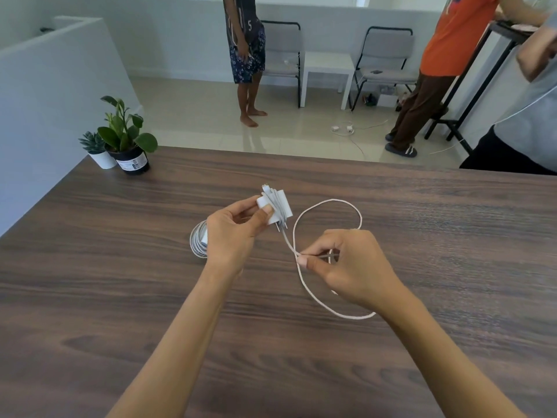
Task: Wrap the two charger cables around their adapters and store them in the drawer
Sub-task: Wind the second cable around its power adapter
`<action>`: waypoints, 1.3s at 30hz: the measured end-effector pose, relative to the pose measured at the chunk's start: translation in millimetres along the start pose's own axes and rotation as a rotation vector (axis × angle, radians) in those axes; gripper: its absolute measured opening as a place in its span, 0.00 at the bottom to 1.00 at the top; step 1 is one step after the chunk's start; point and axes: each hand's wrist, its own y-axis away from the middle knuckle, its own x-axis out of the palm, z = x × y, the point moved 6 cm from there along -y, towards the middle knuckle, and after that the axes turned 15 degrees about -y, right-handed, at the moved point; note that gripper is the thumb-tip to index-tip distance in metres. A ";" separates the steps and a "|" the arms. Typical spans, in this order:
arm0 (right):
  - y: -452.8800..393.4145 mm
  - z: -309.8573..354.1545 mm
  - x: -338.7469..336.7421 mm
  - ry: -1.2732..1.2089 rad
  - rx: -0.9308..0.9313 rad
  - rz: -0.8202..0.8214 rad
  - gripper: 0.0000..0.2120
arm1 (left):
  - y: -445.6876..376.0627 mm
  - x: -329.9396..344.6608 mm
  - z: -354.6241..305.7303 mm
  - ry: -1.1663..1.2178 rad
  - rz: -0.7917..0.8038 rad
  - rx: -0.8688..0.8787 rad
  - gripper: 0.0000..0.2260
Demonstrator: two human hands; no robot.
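1. Two chargers are on the go, and I place everything from the adapter (275, 208) I hold above the table (120, 267). My left hand (233, 233) grips it, thumb pressed on its near face and fingers curled behind. Several turns of cable (328, 203) already cross its body, and its prongs point down towards me.
2. My right hand (351, 268), nearer me and right of the adapter, pinches the cable between thumb and forefinger. The rest lies slack on the table in loops around that hand.
3. Loose turns are my first worry. If I let the pinch slip or lose tension, I judge the turns on the adapter could spring off its smooth sides.
4. Where I pinch, the cable crosses over itself. Pulling hard from here might tighten that crossing into a kink or knot.
5. Catching a turn on the prongs could leave the winding uneven or hooked.
6. Left of the adapter, half hidden behind my left hand, lies the wound charger (199, 241). A sweep of my wrist could knock it or loosen it.
7. No drawer shows anywhere in view, so storing both has yet to begin.
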 end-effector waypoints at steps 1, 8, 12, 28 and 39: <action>0.1 4.0 -2.3 0.018 -0.008 0.012 0.02 | -0.1 -0.2 1.0 -0.020 -0.008 0.003 0.10; -11.7 19.6 -8.0 0.101 -0.111 0.057 0.05 | 7.6 9.0 9.2 -0.267 0.027 0.044 0.11; -30.5 20.2 -18.0 0.172 -0.162 0.038 0.04 | 17.4 17.2 13.6 -0.300 0.108 0.067 0.12; -78.8 5.0 -30.7 0.153 -0.154 0.141 0.02 | 39.3 33.9 4.1 -0.363 0.364 0.102 0.15; -72.6 -65.1 -20.0 -0.441 0.119 -0.013 0.06 | 47.1 22.8 -6.6 -0.276 0.334 0.183 0.17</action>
